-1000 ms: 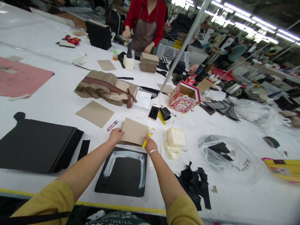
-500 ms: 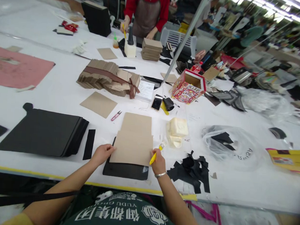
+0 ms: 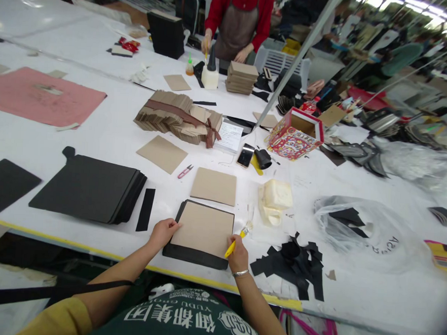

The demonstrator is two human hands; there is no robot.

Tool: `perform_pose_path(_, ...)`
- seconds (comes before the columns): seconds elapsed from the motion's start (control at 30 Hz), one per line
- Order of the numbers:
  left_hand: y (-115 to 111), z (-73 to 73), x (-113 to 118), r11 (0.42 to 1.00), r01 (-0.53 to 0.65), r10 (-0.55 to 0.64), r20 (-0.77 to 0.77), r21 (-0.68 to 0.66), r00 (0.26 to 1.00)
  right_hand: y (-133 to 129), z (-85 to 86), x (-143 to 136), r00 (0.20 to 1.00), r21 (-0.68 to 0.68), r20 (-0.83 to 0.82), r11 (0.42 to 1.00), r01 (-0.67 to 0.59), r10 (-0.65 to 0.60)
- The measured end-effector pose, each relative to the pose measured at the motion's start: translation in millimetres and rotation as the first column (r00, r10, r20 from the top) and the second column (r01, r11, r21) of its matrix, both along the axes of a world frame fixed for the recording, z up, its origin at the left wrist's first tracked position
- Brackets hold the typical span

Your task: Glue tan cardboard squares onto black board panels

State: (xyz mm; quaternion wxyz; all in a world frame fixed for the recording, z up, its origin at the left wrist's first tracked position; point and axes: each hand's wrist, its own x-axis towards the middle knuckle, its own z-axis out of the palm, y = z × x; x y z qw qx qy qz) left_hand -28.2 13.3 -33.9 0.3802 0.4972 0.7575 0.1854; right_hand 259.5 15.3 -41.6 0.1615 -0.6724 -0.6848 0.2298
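Note:
A beige cardboard panel [image 3: 206, 228] lies on a slightly larger black sheet [image 3: 197, 256], whose dark border shows around it. My left hand [image 3: 165, 232] pinches the panel's left edge between thumb and fingers. Wrapped round a yellow-handled brush [image 3: 235, 243], my right hand [image 3: 239, 257] rests at the panel's right edge; its bristles point away from me. Just beyond sits another beige panel [image 3: 214, 186]. Right of that stands a cut-open cream plastic jug [image 3: 276, 199]. A black strip [image 3: 145, 209] lies left of my left hand.
On the left is a stack of black sheets [image 3: 85, 186]. Black scraps [image 3: 293, 262] lie to the right, near a clear plastic bag [image 3: 357, 232]. Farther off are pink snips [image 3: 185, 171], a phone [image 3: 245, 155] and a red box [image 3: 296, 133]. A co-worker [image 3: 239, 30] stands across the table.
The beige panel has come toward me and down onto the black sheet, uncovering the panel beyond. Both hands stay at its sides. The view has shifted, so the scene sits farther right.

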Motion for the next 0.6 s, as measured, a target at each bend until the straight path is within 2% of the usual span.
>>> perform_pose_path(0.27,2.2,-5.8,-0.6,0.999,-0.032,0.032,-0.009,-0.011,0.999,4.1,-0.1,-4.2,0.997,-0.028,0.073,1.000,-0.001,0.003)
perform_pose_path(0.43,3.4,-8.2,-1.4,0.998,0.004,-0.005,-0.014,-0.063,1.000,4.4,4.9,-4.3,0.994,-0.031,0.100,0.999,-0.042,0.045)
perform_pose_path(0.6,5.8,-11.2,-3.4,0.993,0.032,-0.034,-0.014,-0.115,0.999,4.6,5.1,-4.2,0.988,-0.054,0.148,0.998,-0.027,0.035)
